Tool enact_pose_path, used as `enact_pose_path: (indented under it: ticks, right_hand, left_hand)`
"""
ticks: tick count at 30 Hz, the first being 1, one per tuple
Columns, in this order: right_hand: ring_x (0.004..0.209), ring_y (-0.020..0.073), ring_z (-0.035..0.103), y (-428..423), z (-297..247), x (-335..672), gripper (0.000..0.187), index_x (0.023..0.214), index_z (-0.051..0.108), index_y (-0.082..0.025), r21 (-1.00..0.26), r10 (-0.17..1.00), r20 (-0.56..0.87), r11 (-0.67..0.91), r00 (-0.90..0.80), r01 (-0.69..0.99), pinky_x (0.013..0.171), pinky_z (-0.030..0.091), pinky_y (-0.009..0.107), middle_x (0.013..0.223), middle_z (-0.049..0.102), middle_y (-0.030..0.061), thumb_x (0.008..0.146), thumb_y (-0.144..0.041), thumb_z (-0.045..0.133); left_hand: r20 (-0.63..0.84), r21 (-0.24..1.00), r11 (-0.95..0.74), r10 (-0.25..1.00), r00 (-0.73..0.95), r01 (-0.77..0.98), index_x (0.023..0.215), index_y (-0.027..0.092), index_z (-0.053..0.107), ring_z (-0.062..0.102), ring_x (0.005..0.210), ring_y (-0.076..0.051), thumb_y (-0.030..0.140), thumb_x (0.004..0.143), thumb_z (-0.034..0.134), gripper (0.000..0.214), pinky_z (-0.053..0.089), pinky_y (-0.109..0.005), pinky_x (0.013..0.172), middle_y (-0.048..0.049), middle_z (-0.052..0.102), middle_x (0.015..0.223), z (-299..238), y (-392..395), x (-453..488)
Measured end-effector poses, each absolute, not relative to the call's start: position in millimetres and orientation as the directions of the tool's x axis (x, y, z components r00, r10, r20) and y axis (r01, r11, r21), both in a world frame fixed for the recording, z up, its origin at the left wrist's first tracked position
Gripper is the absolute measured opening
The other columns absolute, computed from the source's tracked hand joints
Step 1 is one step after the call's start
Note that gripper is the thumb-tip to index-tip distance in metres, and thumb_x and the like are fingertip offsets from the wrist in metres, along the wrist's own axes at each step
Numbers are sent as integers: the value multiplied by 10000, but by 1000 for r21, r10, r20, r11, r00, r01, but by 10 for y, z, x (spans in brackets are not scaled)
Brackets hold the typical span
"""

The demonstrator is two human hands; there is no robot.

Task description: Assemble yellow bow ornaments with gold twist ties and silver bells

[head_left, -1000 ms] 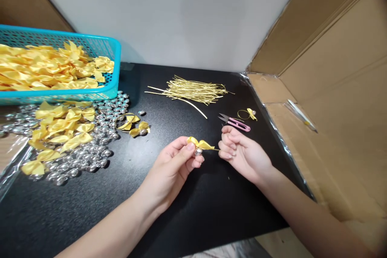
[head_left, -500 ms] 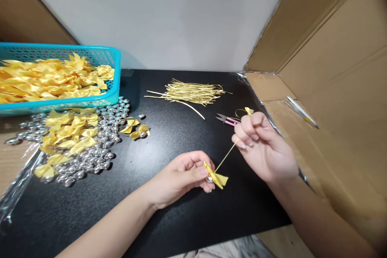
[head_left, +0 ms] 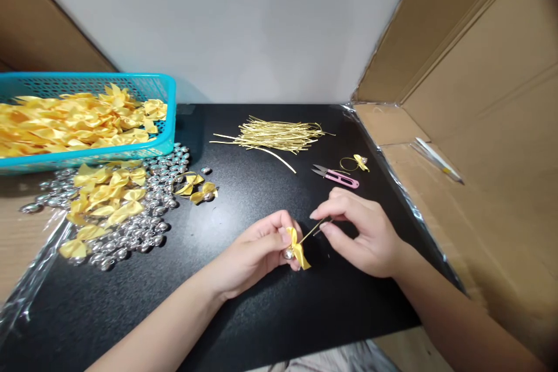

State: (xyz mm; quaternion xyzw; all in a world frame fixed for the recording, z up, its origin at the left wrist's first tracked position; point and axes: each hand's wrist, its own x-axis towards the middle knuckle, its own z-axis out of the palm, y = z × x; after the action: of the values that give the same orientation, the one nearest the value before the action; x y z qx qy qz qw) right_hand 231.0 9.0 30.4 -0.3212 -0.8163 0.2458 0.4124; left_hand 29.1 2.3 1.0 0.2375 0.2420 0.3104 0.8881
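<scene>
My left hand pinches a yellow ribbon bow between thumb and fingers, above the black tabletop. A shiny silver bead sits against the bow, partly covered by the fingers. From the bow a thin gold cord runs up to the right. My right hand has this cord between thumb and forefinger, with the other fingers curled. Just beyond that hand lie pink thread snips, and past them a bow with a bead and a loop of cord.
A blue basket full of yellow bows stands at the left. In front of it several silver beads and loose bows lie spread. Gold cord lengths are piled at the back. Cardboard walls the right side.
My right hand has come down and left, nearer the bow, uncovering the snips and the looped bow. The bow has turned and moved slightly left in my left hand.
</scene>
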Motion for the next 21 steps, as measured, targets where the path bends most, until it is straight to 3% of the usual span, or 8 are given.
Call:
enact_pose_path:
  ticks: [4,9,14,16,18,20,21]
  right_hand:
    - [628,147,535,105,284,2259,306,1066,642,-226,-674,696,493,685,-522,278,605,444,291,759,671,9,799,-78,620]
    - [509,113,458,129,244,2208,68,877,700,-200,-712,643,490,685,-589,155,567,396,271,572,586,-30,836,-157,668]
    - [521,119,464,107,258,2178,121,754,674,-197,-754,697,441,629,-566,188,570,395,272,557,577,-22,866,-173,633]
    - [543,126,476,95,286,2180,126,749,665,-195,-755,724,439,618,-532,218,567,397,270,569,584,-15,866,-166,628]
    - [553,128,482,86,319,2187,114,756,660,-198,-736,735,459,629,-499,248,570,399,272,584,591,-13,855,-149,632]
    - [552,129,482,80,347,2194,103,769,655,-201,-712,737,478,644,-478,280,583,404,281,603,598,-12,843,-132,638]
    - [550,129,483,78,356,2196,96,780,654,-201,-704,736,486,649,-471,288,589,406,285,610,599,-12,842,-130,639]
  left_hand:
    - [-291,590,714,624,725,-377,750,155,580,540,624,-99,259,781,746,198,418,-217,615,13,580,686,-30,0,290]
    - [-376,573,778,527,762,-256,734,159,587,536,646,-118,200,718,715,135,407,-231,636,9,569,663,-41,-19,278]
    - [-371,620,750,538,757,-229,741,161,616,546,644,-128,185,755,660,52,426,-244,653,-7,587,675,-33,-22,315]
    - [-300,710,623,690,658,-329,866,176,656,585,764,-160,303,834,636,132,459,-271,732,-40,629,820,-32,-22,317]
    - [-123,834,362,858,499,-417,1033,216,663,580,974,-225,475,839,627,325,469,-331,852,-78,618,1073,-24,-21,297]
    - [85,939,66,907,413,-338,1119,242,659,540,1089,-287,535,716,740,505,459,-374,910,-97,566,1215,0,-25,266]
    - [118,975,-24,898,424,-221,1149,246,656,543,1086,-297,439,645,828,566,455,-379,916,-104,572,1214,18,-31,253]
